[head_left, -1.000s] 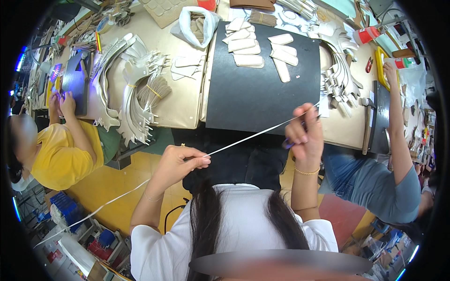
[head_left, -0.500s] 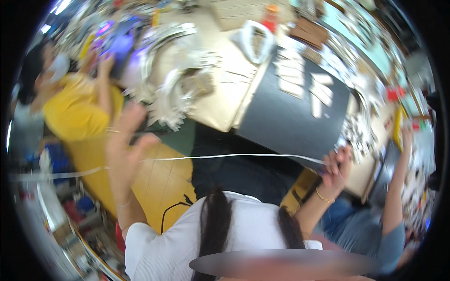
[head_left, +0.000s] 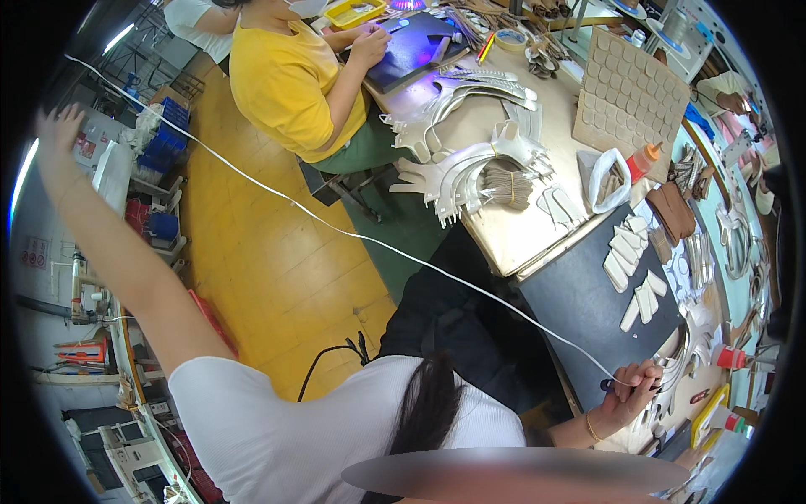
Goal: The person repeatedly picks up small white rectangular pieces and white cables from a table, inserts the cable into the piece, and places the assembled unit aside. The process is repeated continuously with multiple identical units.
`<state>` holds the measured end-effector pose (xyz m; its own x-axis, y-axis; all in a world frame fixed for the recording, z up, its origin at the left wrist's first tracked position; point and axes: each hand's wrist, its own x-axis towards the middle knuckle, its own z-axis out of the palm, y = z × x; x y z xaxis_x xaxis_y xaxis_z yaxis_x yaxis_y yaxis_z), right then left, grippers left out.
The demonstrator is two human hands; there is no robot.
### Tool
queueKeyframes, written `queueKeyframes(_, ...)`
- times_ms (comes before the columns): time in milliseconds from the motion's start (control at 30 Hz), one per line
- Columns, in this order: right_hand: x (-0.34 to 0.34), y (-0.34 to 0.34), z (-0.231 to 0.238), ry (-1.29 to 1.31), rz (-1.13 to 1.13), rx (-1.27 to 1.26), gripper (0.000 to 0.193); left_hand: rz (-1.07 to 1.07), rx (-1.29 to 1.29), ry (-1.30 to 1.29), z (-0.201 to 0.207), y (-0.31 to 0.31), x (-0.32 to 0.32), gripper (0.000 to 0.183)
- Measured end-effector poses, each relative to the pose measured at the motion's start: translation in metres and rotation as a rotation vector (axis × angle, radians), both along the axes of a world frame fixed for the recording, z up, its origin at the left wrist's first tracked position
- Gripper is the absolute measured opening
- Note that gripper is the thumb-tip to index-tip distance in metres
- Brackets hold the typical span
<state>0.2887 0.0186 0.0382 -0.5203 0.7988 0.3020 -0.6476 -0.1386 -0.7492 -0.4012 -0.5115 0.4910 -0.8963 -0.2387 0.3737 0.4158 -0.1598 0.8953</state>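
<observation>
A long thin white cord [head_left: 361, 238] stretches in a slack line across the view, from my right hand to a point above my left hand. My right hand [head_left: 635, 393] is closed on its near end, over the corner of a black board [head_left: 579, 336]. A small dark piece [head_left: 606, 385] shows beside those fingers, too small to name. Far out to the left, my left hand [head_left: 62, 139] is raised on a straight arm, fingers spread, apart from the cord. Several pale, rounded strip pieces [head_left: 623, 252] lie on the black board.
Curved white parts [head_left: 474, 172] are stacked on the bench, with a white bag [head_left: 606, 181] and an orange-capped bottle [head_left: 645, 160] beyond. A co-worker in a yellow top [head_left: 290, 80] sits at the left end. Shelves with blue crates [head_left: 164, 143] line the yellow floor [head_left: 260, 269].
My left arm has swung outward to the far left, and the cord now rises past that hand. The view has turned left. My right hand still grips the cord's end.
</observation>
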Motion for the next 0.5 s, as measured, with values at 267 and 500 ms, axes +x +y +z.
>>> queueKeyframes(267,0.059,-0.028,-0.003,-0.071,-0.168,-0.04,0.015,-0.207,0.022,0.013,-0.036,0.086,-0.032,0.068)
queueKeyframes(500,0.055,-0.02,-0.008,-0.072,-0.121,-0.013,0.017,-0.435,0.169,0.323,-0.021,0.075,-0.047,0.035)
